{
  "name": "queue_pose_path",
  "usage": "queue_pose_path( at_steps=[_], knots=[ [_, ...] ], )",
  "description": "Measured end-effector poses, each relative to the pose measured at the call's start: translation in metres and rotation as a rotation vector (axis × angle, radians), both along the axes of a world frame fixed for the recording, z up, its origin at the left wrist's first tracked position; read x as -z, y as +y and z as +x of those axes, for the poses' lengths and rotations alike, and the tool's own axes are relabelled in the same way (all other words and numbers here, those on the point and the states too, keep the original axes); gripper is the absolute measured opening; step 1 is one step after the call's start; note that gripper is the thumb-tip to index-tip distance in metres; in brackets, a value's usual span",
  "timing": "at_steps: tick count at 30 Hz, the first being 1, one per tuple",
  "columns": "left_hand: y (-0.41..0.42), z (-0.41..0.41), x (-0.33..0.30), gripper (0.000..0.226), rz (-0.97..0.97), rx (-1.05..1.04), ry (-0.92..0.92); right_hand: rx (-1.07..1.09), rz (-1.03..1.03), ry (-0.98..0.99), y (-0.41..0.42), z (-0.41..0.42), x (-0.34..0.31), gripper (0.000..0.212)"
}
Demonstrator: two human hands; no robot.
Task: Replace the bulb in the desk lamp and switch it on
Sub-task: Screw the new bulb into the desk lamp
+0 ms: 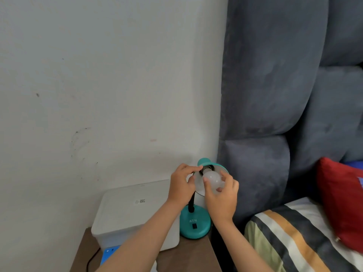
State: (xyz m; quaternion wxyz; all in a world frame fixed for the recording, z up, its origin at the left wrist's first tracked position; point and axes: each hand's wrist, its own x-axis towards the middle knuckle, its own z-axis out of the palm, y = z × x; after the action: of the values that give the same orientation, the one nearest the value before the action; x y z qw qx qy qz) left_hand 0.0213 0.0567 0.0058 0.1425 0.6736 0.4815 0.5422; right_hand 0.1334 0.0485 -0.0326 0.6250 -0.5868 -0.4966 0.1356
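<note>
My right hand [221, 197] is curled around the bulb [213, 180]. The bulb is round, smooth and milky white. My fingers and thumb press on its sides, and its metal neck points into the dark hole in the middle of the lamp shade [214, 169].

My left hand [181, 183] pinches the left rim of the shade, thumb under and fingers on top. The shade is teal outside and pale inside, shaped like a small bowl tipped toward me.

A thin black bendy neck [191, 203] goes down to the lamp base [195, 224]. The base is round, teal and shiny, with a small black switch [194, 226] on the front. It stands at the back right corner of the brown bedside table [188, 256], close to the right edge.

Just left of the base sits a white plastic box [129, 213] with soft round corners and a flat lid. It fills the back left of the table. A blue thing [110, 252] and a black cord [92, 259] lie at the front left.

Behind is a bare white wall [98, 75]. To the right is a puffy grey headboard [275, 85], a red pillow [341, 203] and a striped blanket [294, 238]. There is open room above the lamp.
</note>
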Motion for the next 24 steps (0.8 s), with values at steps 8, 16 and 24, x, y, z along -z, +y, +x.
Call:
queue_pose_path(
  at_steps=[8, 16, 24],
  knots=[
    [0.000, -0.001, 0.000, 0.045, -0.017, 0.008, 0.008, -0.071, -0.005, 0.119, -0.008, 0.000, 0.002, 0.044],
    [-0.001, 0.001, 0.000, 0.042, -0.021, 0.010, 0.003, -0.088, -0.029, 0.207, -0.018, -0.008, -0.004, 0.056],
    [-0.002, 0.002, -0.001, 0.041, -0.025, 0.018, -0.003, -0.074, -0.086, 0.400, -0.016, -0.012, -0.006, 0.049]
  ],
)
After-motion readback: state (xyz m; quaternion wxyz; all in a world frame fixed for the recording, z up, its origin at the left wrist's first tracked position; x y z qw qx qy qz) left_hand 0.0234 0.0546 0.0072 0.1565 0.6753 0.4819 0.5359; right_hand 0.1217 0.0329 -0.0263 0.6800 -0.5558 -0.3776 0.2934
